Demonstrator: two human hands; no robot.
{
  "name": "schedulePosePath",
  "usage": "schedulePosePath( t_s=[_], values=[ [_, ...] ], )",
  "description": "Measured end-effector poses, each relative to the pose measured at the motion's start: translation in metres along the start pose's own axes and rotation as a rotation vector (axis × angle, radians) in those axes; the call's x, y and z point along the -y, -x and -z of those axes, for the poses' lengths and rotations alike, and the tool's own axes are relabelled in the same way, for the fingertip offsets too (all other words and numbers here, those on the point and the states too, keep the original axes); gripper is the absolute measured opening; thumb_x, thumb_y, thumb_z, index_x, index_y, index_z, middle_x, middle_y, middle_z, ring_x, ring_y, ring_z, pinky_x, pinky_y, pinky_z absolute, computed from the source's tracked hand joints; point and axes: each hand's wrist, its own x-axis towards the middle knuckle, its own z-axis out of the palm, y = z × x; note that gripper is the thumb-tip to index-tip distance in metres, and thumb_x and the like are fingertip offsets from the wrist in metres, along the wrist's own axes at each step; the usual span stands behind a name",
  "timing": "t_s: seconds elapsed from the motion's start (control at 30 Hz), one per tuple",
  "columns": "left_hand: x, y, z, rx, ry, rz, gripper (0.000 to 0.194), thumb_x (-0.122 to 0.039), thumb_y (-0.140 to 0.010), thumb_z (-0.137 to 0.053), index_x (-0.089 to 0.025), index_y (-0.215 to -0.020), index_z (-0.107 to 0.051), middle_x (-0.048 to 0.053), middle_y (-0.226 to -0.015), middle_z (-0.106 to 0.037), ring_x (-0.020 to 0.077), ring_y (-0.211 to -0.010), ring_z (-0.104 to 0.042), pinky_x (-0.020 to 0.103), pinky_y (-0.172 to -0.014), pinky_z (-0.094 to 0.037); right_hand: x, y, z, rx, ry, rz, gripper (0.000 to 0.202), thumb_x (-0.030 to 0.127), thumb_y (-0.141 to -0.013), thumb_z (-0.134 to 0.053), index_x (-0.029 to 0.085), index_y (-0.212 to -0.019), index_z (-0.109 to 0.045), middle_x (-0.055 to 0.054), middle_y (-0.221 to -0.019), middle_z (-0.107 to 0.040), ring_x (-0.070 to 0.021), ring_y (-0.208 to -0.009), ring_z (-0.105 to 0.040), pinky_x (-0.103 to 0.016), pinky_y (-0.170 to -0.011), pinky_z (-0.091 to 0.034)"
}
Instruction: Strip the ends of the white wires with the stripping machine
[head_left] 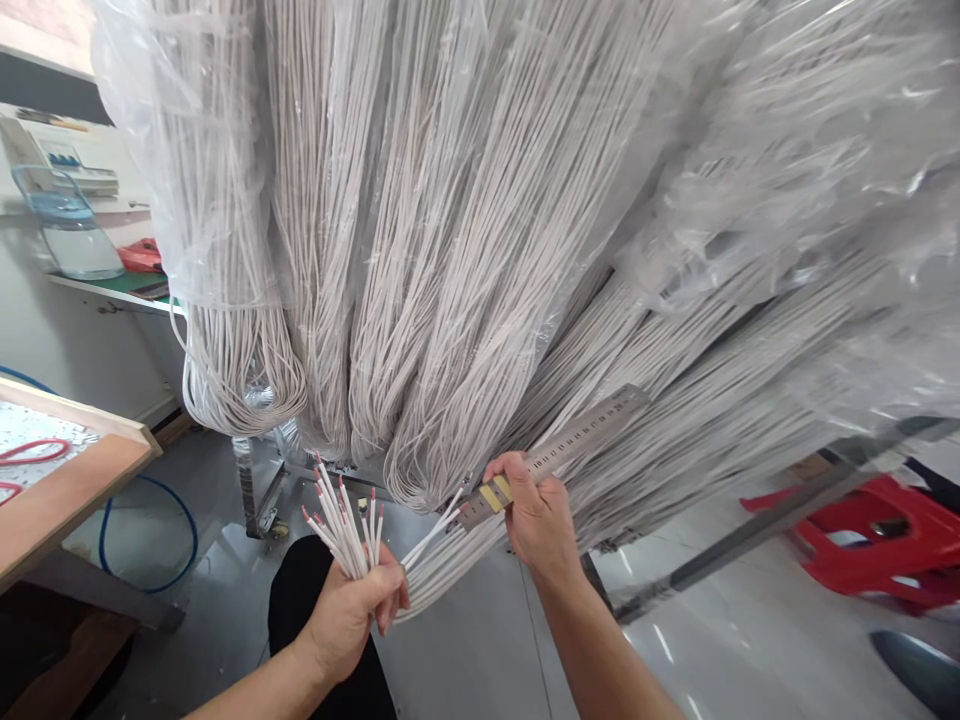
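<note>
A bundle of white cables (pixel 346 540) with reddish tips stands up out of my left hand (pixel 360 605), whose fingers are wrapped round it. From this hand the cables curve off to the right, below the ruler. My right hand (pixel 536 510) grips a steel ruler (pixel 577 435) with yellow marks near its lower end, thumb on top. The ruler slants up to the right over hanging cables. One or two white cable ends (pixel 439 528) touch or lie beside the ruler's lower end.
Thick hanks of pale cable (pixel 465 250) in clear plastic hang from a wheeled rack in front. A wooden-edged table (pixel 82 490) is at left, a red stool (pixel 870 540) at right. A blue hose (pixel 196 540) lies on the floor.
</note>
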Motion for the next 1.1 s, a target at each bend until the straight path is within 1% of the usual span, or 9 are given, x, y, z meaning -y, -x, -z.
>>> schedulePosePath(
  t_s=[0.13, 0.23, 0.3, 0.4, 0.47, 0.57, 0.67, 0.83, 1.1],
  values=[
    [-0.001, 0.0, -0.003, -0.022, 0.032, 0.005, 0.021, -0.019, -0.067, -0.055, -0.018, -0.047, -0.049, -0.007, -0.03, -0.038, 0.0099, -0.037, -0.037, 0.029, -0.056, -0.039, 0.013, -0.004, 0.012, -0.13, 0.054, 0.076, 0.033, 0.045, -0.074, -0.054, 0.018, -0.054, -0.056, 0.001, -0.05, -0.049, -0.0136, -0.047, -0.048, -0.025, -0.045, -0.04],
    [-0.005, -0.001, -0.006, -0.028, 0.04, 0.026, 0.02, -0.018, -0.064, -0.055, -0.017, -0.045, -0.049, -0.007, -0.028, -0.038, 0.0086, -0.034, -0.035, 0.029, -0.055, -0.039, 0.025, -0.001, 0.011, -0.181, 0.009, 0.116, 0.031, 0.042, -0.077, -0.051, 0.019, -0.056, -0.055, 0.001, -0.053, -0.051, -0.0132, -0.049, -0.048, -0.025, -0.047, -0.039],
    [-0.007, -0.002, -0.007, -0.026, 0.042, 0.049, 0.019, -0.017, -0.061, -0.054, -0.017, -0.043, -0.049, -0.006, -0.027, -0.038, 0.0082, -0.032, -0.035, 0.029, -0.054, -0.04, 0.031, 0.003, 0.001, -0.098, 0.026, 0.121, 0.03, 0.04, -0.078, -0.05, 0.019, -0.057, -0.055, -0.001, -0.057, -0.052, -0.0137, -0.051, -0.048, -0.025, -0.047, -0.038],
    [-0.009, -0.002, -0.009, -0.007, 0.07, 0.078, 0.016, -0.015, -0.058, -0.052, -0.017, -0.042, -0.05, -0.006, -0.027, -0.038, 0.0079, -0.031, -0.034, 0.029, -0.053, -0.04, 0.038, 0.009, -0.02, 0.131, 0.118, 0.101, 0.03, 0.039, -0.078, -0.05, 0.019, -0.057, -0.057, -0.002, -0.058, -0.054, -0.0143, -0.051, -0.047, -0.025, -0.047, -0.038],
    [-0.01, -0.002, -0.01, 0.008, 0.091, 0.092, 0.015, -0.015, -0.057, -0.051, -0.016, -0.042, -0.05, -0.006, -0.026, -0.038, 0.0079, -0.03, -0.034, 0.029, -0.053, -0.04, 0.04, 0.007, -0.034, 0.229, 0.161, 0.097, 0.031, 0.04, -0.078, -0.05, 0.019, -0.057, -0.058, -0.001, -0.055, -0.053, -0.0142, -0.05, -0.047, -0.025, -0.047, -0.037],
    [-0.012, -0.001, -0.01, 0.026, 0.101, 0.118, 0.015, -0.016, -0.057, -0.052, -0.015, -0.042, -0.052, -0.006, -0.026, -0.039, 0.008, -0.029, -0.036, 0.029, -0.052, -0.04, 0.041, -0.002, -0.048, 0.291, 0.186, 0.115, 0.032, 0.042, -0.078, -0.05, 0.02, -0.056, -0.057, 0.0, -0.053, -0.051, -0.0143, -0.051, -0.047, -0.024, -0.048, -0.037],
    [-0.012, 0.0, -0.009, 0.039, 0.1, 0.14, 0.013, -0.018, -0.055, -0.054, -0.015, -0.043, -0.053, -0.006, -0.025, -0.039, 0.0077, -0.027, -0.035, 0.028, -0.05, -0.04, 0.043, -0.01, -0.053, 0.325, 0.185, 0.129, 0.033, 0.042, -0.078, -0.05, 0.02, -0.054, -0.057, 0.001, -0.052, -0.051, -0.0143, -0.052, -0.047, -0.024, -0.05, -0.038],
    [-0.01, 0.0, -0.008, 0.036, 0.103, 0.149, 0.011, -0.017, -0.054, -0.053, -0.014, -0.044, -0.056, -0.006, -0.024, -0.038, 0.0075, -0.025, -0.033, 0.028, -0.047, -0.04, 0.042, -0.012, -0.055, 0.417, 0.183, 0.108, 0.037, 0.043, -0.08, -0.046, 0.019, -0.054, -0.056, 0.001, -0.054, -0.051, -0.0144, -0.055, -0.047, -0.024, -0.055, -0.037],
    [-0.012, 0.0, -0.011, 0.046, 0.089, 0.18, 0.015, -0.02, -0.054, -0.055, -0.014, -0.041, -0.054, -0.006, -0.022, -0.036, 0.0069, -0.023, -0.032, 0.027, -0.044, -0.039, 0.03, -0.016, -0.054, 0.473, 0.107, 0.088, 0.037, 0.043, -0.082, -0.045, 0.018, -0.057, -0.057, 0.001, -0.058, -0.05, -0.0137, -0.056, -0.047, -0.024, -0.057, -0.036]
  ],
)
